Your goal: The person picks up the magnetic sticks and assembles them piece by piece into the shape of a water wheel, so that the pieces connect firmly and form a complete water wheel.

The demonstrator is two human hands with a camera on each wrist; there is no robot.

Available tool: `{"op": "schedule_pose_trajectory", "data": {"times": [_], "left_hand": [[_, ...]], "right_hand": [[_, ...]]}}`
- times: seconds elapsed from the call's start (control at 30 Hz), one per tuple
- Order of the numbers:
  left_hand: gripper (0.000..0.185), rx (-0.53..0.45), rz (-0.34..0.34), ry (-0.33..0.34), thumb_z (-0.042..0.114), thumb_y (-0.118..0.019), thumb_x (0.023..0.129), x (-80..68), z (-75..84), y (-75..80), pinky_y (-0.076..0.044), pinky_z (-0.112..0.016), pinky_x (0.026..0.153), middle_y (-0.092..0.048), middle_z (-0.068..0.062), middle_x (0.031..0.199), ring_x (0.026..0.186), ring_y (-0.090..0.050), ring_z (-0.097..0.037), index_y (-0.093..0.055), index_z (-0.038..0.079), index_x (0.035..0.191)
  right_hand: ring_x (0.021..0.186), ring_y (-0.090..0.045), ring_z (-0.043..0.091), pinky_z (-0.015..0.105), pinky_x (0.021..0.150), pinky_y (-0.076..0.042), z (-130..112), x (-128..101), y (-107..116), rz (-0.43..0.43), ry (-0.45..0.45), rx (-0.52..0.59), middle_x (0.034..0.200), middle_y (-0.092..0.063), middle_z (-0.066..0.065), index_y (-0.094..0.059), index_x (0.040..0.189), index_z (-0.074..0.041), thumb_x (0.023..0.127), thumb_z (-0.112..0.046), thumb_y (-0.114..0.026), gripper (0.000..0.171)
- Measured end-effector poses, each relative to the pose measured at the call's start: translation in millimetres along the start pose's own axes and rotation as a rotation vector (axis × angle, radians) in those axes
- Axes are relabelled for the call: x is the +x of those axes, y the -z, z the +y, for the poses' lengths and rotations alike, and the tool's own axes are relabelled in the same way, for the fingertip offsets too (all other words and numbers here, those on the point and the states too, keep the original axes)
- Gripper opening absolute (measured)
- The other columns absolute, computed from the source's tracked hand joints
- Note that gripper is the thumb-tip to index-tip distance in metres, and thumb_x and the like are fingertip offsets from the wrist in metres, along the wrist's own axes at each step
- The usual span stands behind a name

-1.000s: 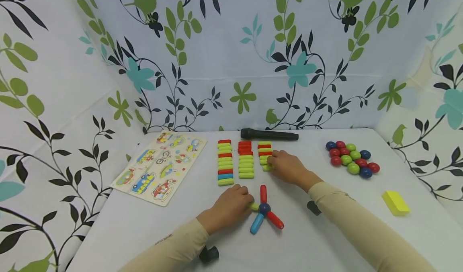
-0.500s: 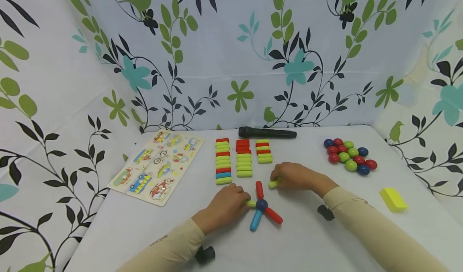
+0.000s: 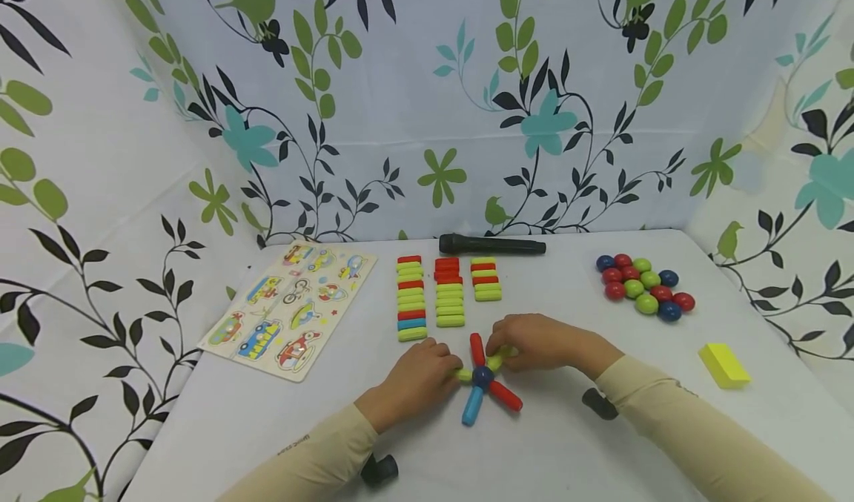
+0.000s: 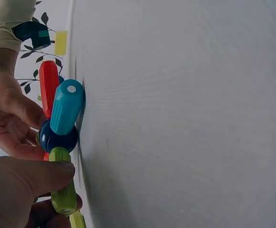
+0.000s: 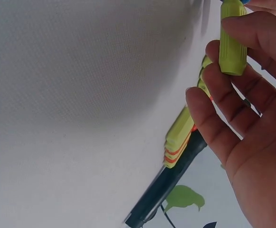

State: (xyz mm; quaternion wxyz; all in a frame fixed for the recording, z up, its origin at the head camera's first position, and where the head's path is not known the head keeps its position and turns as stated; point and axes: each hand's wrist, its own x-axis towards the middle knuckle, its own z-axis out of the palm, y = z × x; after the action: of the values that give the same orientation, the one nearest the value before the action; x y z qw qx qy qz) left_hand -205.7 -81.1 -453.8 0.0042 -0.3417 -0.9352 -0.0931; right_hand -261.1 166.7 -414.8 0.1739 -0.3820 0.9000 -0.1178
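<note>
A dark blue ball point(image 3: 482, 376) carries several plastic sticks that point outward: red ones, a blue stick point(image 3: 472, 406) and green ones. My left hand point(image 3: 422, 374) pinches the green stick point(image 4: 62, 183) on the ball's left side, thumb on top in the left wrist view. With thumb and fingers my right hand point(image 3: 537, 342) pinches another green stick point(image 5: 233, 42), whose inner end meets the ball at its upper right. Whether that end is seated in the ball cannot be told. Between the hands, a red stick point(image 3: 477, 349) points away from me.
Three columns of coloured sticks point(image 3: 411, 298) lie beyond the hands, with a black microphone point(image 3: 492, 245) behind. A picture puzzle board point(image 3: 290, 309) is at left. Coloured balls point(image 3: 646, 287) and a yellow block point(image 3: 724, 365) are at right.
My right hand has taken a green stick from the right-hand column and brought it toward me and left to the ball. My left hand keeps its pinch on the other green stick.
</note>
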Motion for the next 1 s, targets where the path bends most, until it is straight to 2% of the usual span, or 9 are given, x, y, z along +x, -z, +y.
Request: {"op": "schedule_pose_trajectory", "data": {"times": [0.13, 0.37, 0.5, 0.57, 0.63, 0.7, 0.77, 1.0], "left_hand": [[0.024, 0.007, -0.003, -0.009, 0.027, -0.078, 0.091, -0.3, 0.1, 0.6, -0.048, -0.021, 0.078, -0.071, 0.005, 0.098, 0.086, -0.054, -0.009, -0.077, 0.018, 0.114], [0.024, 0.017, 0.024, -0.030, 0.026, -0.078, 0.091, -2.2, -0.5, 0.7, -0.048, -0.021, 0.076, -0.071, 0.004, 0.098, 0.085, -0.053, -0.010, -0.077, 0.017, 0.113], [0.025, 0.007, 0.016, -0.032, 0.027, -0.078, 0.091, -3.4, -0.9, 0.1, -0.047, -0.021, 0.077, -0.070, 0.005, 0.098, 0.086, -0.053, -0.010, -0.076, 0.017, 0.115], [0.026, -0.001, 0.014, -0.030, 0.027, -0.078, 0.091, -4.1, -2.2, 0.2, -0.047, -0.021, 0.077, -0.070, 0.005, 0.098, 0.086, -0.053, -0.009, -0.076, 0.017, 0.115], [0.026, -0.007, 0.010, -0.025, 0.027, -0.078, 0.092, -5.2, -3.0, 0.6, -0.047, -0.021, 0.078, -0.070, 0.005, 0.098, 0.086, -0.052, -0.009, -0.076, 0.017, 0.115], [0.025, -0.006, 0.009, -0.018, 0.027, -0.078, 0.091, -6.3, -3.5, 1.0, -0.047, -0.021, 0.077, -0.070, 0.006, 0.097, 0.085, -0.052, -0.009, -0.076, 0.017, 0.115], [0.024, -0.008, 0.005, -0.015, 0.027, -0.078, 0.091, -7.5, -3.6, 0.6, -0.047, -0.021, 0.076, -0.070, 0.007, 0.096, 0.084, -0.051, -0.008, -0.076, 0.017, 0.114], [0.024, -0.025, -0.004, -0.030, 0.028, -0.077, 0.092, -10.7, -3.0, -1.7, -0.044, -0.018, 0.073, -0.070, 0.008, 0.094, 0.081, -0.050, -0.006, -0.076, 0.017, 0.113]], "right_hand": [[0.099, -0.059, 0.008, 0.035, 0.088, -0.054, -2, 0, 0, -0.002, 0.009, -0.006, 0.103, -0.067, -0.013, -0.076, 0.118, -0.028, 0.085, -0.020, -0.082, 0.034], [0.118, -0.060, 0.016, 0.041, 0.095, -0.054, -3, 1, -2, -0.016, -0.019, -0.009, 0.120, -0.070, -0.010, -0.072, 0.126, -0.031, 0.086, -0.022, -0.081, 0.042], [0.117, -0.060, 0.016, 0.042, 0.096, -0.053, 5, 1, 3, -0.012, -0.031, 0.033, 0.123, -0.069, -0.010, -0.071, 0.128, -0.029, 0.087, -0.022, -0.077, 0.042], [0.112, -0.062, 0.017, 0.043, 0.094, -0.053, 13, 5, 10, 0.034, -0.043, 0.058, 0.123, -0.069, -0.007, -0.071, 0.128, -0.024, 0.089, -0.018, -0.073, 0.040], [0.107, -0.064, 0.018, 0.043, 0.093, -0.054, 23, 11, 17, 0.121, -0.075, 0.041, 0.121, -0.069, -0.003, -0.071, 0.127, -0.019, 0.091, -0.015, -0.070, 0.037], [0.104, -0.065, 0.020, 0.043, 0.093, -0.055, 34, 22, 22, 0.216, -0.101, -0.022, 0.119, -0.070, 0.001, -0.072, 0.126, -0.015, 0.093, -0.013, -0.068, 0.034], [0.106, -0.065, 0.022, 0.044, 0.094, -0.055, 42, 35, 23, 0.274, -0.133, -0.097, 0.117, -0.070, 0.003, -0.072, 0.125, -0.014, 0.093, -0.013, -0.071, 0.032], [0.107, -0.062, 0.025, 0.043, 0.095, -0.055, 52, 64, 9, 0.270, -0.169, -0.207, 0.115, -0.070, 0.004, -0.073, 0.121, -0.014, 0.091, -0.019, -0.078, 0.031]]}}
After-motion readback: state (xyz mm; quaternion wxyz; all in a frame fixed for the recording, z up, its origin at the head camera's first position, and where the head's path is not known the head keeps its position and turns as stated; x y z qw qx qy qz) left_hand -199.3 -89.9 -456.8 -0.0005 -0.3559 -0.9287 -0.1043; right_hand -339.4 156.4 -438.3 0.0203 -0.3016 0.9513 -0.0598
